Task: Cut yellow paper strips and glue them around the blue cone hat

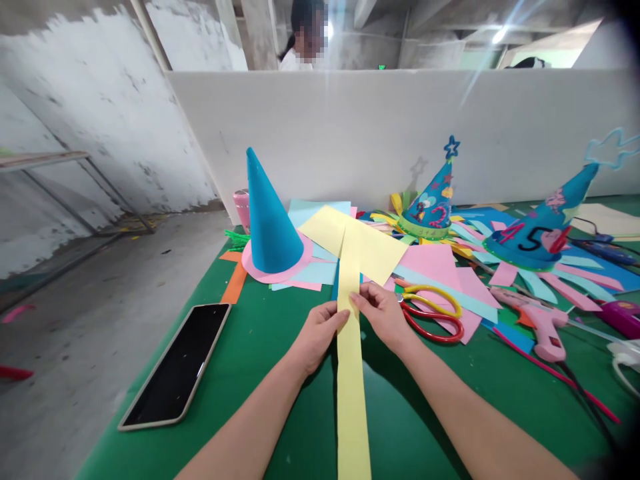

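Note:
A long pale yellow paper strip [351,373] runs from the bottom edge up the middle of the view. My left hand [317,331] pinches its left edge between thumb and fingers. From the other side, my right hand [383,312] grips the strip's right edge, slightly higher. The strip's far end overlaps a yellow paper sheet [383,257]. Beside my right hand lie scissors [435,313] with one red and one yellow handle. A plain blue paper cone [273,220] stands on a pink paper ring [260,274] beyond my left hand.
A phone [177,363] lies at the green table's [250,400] left side. Two decorated cone hats [430,203] stand at the right, near a pink glue gun [537,320] and a purple object [620,318]. Behind rises a white partition [350,133]; a person [303,40] is beyond it.

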{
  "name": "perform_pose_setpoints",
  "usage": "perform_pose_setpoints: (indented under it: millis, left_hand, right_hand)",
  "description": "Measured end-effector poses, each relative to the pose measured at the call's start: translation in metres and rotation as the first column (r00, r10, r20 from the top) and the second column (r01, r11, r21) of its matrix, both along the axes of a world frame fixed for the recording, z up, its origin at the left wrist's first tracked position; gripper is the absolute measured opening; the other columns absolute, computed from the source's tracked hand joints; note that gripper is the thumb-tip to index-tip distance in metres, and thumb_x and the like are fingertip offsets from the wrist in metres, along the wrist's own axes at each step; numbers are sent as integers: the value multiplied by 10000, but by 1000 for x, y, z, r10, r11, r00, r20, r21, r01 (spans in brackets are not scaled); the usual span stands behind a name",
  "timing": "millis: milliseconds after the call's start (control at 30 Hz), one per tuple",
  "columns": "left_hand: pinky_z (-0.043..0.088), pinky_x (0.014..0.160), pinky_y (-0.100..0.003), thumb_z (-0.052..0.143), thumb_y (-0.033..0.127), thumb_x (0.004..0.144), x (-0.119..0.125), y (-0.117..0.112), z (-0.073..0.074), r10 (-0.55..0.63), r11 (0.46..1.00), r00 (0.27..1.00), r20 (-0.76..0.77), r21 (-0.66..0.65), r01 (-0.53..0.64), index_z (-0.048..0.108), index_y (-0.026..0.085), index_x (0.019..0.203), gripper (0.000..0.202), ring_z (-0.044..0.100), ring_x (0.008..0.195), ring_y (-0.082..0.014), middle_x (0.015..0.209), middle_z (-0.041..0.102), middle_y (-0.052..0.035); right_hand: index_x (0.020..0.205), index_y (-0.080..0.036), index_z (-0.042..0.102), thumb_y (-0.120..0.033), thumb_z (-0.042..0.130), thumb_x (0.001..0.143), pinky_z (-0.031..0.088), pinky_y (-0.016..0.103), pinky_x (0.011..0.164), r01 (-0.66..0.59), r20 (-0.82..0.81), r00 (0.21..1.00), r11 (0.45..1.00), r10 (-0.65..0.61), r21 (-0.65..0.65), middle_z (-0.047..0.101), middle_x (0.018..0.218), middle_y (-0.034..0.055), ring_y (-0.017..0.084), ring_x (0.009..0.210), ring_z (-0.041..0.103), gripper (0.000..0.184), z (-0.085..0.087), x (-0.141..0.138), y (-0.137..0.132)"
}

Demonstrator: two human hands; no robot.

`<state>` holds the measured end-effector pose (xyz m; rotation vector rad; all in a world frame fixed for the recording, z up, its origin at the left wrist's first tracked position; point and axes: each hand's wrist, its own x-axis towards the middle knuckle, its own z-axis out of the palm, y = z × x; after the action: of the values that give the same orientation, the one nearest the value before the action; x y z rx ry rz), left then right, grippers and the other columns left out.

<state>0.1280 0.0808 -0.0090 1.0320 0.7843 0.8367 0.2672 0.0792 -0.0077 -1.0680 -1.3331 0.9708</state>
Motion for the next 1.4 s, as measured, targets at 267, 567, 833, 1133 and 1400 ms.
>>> perform_pose_setpoints:
  millis: [267,567,833,1133,1400]
  left_hand:
    - [368,496,-201,629,408,716,0,-1,3,-24,1000,999,-24,13,24,655,146,876,308,478,503,-84,625,585,3]
    - [347,478,-188,640,404,708,1,-5,5,-55,998,994,-93,25,58,639,150,759,258,466,492,-76,603,567,11]
    - [337,454,-178,655,408,693,3,-10,12,-40,999,994,-98,9,41,619,145,739,270,448,465,-65,579,543,19]
    - [406,496,-218,646,402,704,1,-9,11,4,1000,999,-43,-4,-4,641,136,884,320,529,527,-112,640,607,-22]
    - [416,521,-228,638,409,708,-7,2,13,185,983,983,17,8,-186,632,166,932,331,551,548,-117,736,655,-25]
  right_hand:
    - [655,-153,519,-377,537,800,349,223,493,6,-30,1000,1000,-7,-18,459,565,-61,76,496,425,268,0,1,-1]
    - [739,-176,558,-389,619,707,352,224,490,-38,-189,982,993,16,-115,521,638,-33,88,541,449,224,-1,1,-1]
    - [699,-180,567,-387,634,678,279,215,426,-48,-259,966,987,6,-156,493,590,-41,71,465,357,219,0,-1,-2]
    - [718,-201,542,-393,627,704,266,210,435,152,-247,955,986,-166,-74,391,544,-73,68,451,328,211,4,9,-1]
    - [607,-197,478,-379,625,715,286,225,457,185,-147,971,982,-188,-38,419,543,-62,77,466,359,258,6,13,-2]
